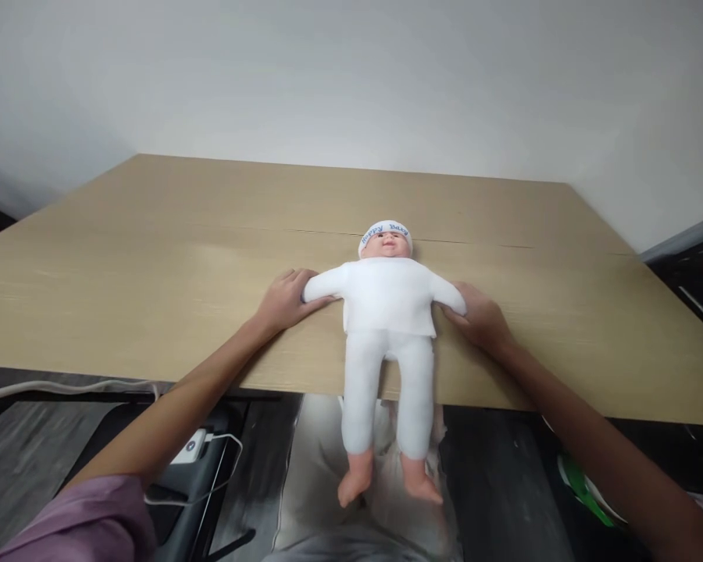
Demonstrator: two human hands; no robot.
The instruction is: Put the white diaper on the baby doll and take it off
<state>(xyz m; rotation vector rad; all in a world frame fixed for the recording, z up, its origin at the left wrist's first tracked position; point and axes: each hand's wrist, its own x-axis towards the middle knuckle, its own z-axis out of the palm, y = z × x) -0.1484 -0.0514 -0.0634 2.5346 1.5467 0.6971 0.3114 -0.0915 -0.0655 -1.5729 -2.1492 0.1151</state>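
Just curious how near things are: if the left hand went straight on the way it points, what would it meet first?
The left hand holds the white sleeve of the baby doll, so that comes first; beyond it, probably the doll's torso, though depth is unclear.

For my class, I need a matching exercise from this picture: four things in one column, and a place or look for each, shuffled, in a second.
Column one
1. Left hand
2. Right hand
3. Doll's cap
4. Doll's feet

Column two
A. Bare, beyond the table's near edge
B. Holding the white sleeve on the picture's right
C. White with blue lettering
D. Holding the white sleeve on the picture's left

Right pairs: 1-D, 2-B, 3-C, 4-A
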